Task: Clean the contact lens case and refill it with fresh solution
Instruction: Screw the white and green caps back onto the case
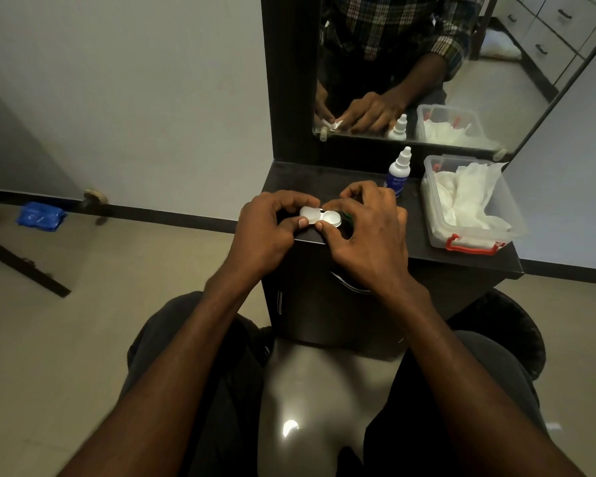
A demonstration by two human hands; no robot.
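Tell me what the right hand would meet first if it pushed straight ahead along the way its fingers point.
The right hand points forward and left, fingers already on the contact lens case. Pushed on, it would probably press the case into the left hand, which grips the other end; depth is unclear.

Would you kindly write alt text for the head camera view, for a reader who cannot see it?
Seen from above, a seated person's left hand and right hand hold a white contact lens case, one lid flipped open, over a dark vanity shelf. Behind stand a capped solution bottle, a clear tub of tissues and a mirror.
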